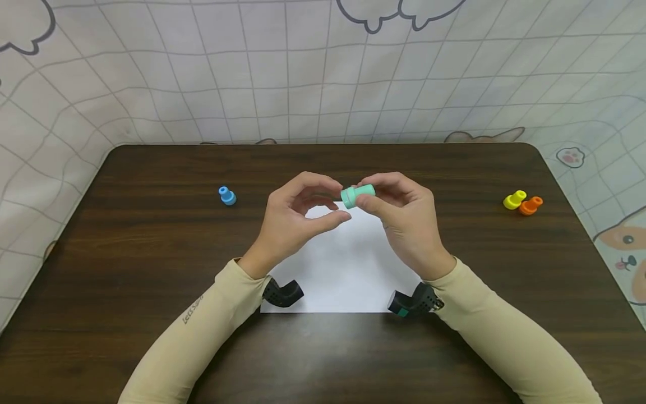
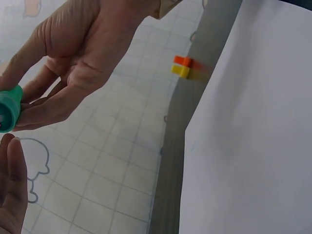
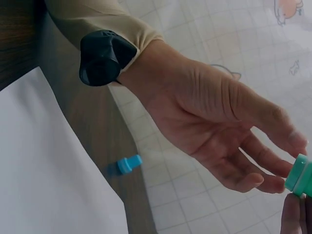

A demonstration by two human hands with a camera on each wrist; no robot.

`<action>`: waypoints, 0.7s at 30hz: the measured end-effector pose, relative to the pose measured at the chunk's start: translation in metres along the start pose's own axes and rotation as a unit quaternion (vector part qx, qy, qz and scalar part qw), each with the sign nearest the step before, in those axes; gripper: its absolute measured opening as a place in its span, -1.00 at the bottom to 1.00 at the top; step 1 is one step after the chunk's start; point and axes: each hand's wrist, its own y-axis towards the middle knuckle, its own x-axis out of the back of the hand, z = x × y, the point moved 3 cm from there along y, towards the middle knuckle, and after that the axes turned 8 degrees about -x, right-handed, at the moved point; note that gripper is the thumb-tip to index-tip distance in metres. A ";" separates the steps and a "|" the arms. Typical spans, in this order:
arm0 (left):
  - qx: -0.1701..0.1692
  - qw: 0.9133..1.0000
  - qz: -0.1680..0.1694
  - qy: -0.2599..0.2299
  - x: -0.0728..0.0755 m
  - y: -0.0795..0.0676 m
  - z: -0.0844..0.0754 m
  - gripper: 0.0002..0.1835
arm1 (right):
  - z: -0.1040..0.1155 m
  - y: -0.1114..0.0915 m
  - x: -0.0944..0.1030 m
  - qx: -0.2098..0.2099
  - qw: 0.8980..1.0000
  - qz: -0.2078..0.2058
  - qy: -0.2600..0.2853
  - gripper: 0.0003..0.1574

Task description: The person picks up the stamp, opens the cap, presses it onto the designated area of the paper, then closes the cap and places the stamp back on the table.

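A small mint-green cylinder (image 1: 357,194) with a wider end and a seam around it is held above a white sheet of paper (image 1: 348,264). The right hand (image 1: 406,216) pinches its narrower part between thumb and fingers. Seen from the left wrist, the cylinder's wide end (image 2: 9,111) looks hollow, with something small inside that I cannot make out. Curved and spread, the fingers of the left hand (image 1: 298,216) stand close to that wide end, the thumb apart below it. The right wrist view shows this left hand (image 3: 195,112) with nothing in its grasp.
A blue piece of similar shape (image 1: 227,196) stands left on the dark wooden table (image 1: 151,269). A yellow one (image 1: 514,200) and an orange one (image 1: 531,206) stand together at the right. A grid-patterned cloth (image 1: 303,73) hangs behind the table.
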 end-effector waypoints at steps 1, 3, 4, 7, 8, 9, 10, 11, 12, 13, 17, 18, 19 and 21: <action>0.000 1.000 -0.001 0.000 0.000 0.000 0.000 -0.54 | 0.000 0.000 0.000 0.000 1.000 0.000 0.004 -0.70; 0.001 1.000 -0.003 0.003 -0.001 0.000 0.001 -0.55 | -0.001 0.000 -0.001 0.000 1.000 0.000 0.011 -0.71; 0.000 1.000 -0.003 0.005 -0.001 -0.001 0.001 -0.55 | -0.002 0.000 -0.001 -0.002 1.000 0.001 0.016 -0.71; -0.002 1.000 -0.002 0.015 -0.003 -0.002 0.002 -0.56 | -0.004 -0.001 -0.003 -0.009 1.000 0.001 0.021 -0.70; -0.004 1.000 -0.001 0.018 -0.003 -0.002 0.002 -0.57 | -0.005 -0.002 -0.003 -0.011 1.000 0.001 0.022 -0.70; -0.006 1.000 0.001 0.019 -0.003 -0.002 0.002 -0.59 | -0.006 -0.002 -0.003 -0.012 1.000 0.000 0.021 -0.70; -0.008 1.000 0.002 0.019 -0.003 -0.002 0.002 -0.60 | -0.007 -0.002 -0.003 -0.012 1.000 -0.002 0.020 -0.70; -0.009 1.000 0.003 0.019 -0.003 -0.002 0.002 -0.61 | -0.007 -0.002 -0.003 -0.011 1.000 -0.003 0.018 -0.71; -0.011 1.000 0.004 0.017 -0.004 -0.002 0.001 -0.62 | -0.007 -0.002 -0.003 -0.009 1.000 -0.002 0.019 -0.71; -0.013 1.000 0.005 0.015 -0.004 -0.002 0.001 -0.62 | -0.008 -0.002 -0.003 -0.008 1.000 -0.001 0.020 -0.71; -0.015 1.000 0.002 0.011 -0.004 -0.002 0.000 -0.63 | -0.007 -0.003 -0.004 0.001 1.000 0.006 0.025 -0.72; -0.015 1.000 0.002 0.011 -0.004 -0.002 0.000 -0.63 | -0.007 -0.003 -0.004 0.003 1.000 0.007 0.027 -0.72; -0.015 1.000 0.001 0.012 -0.004 -0.002 0.000 -0.63 | -0.007 -0.003 -0.004 0.005 1.000 0.008 0.028 -0.72; -0.015 1.000 0.001 0.014 -0.004 -0.002 0.001 -0.63 | -0.007 -0.003 -0.004 0.009 1.000 0.007 0.025 -0.72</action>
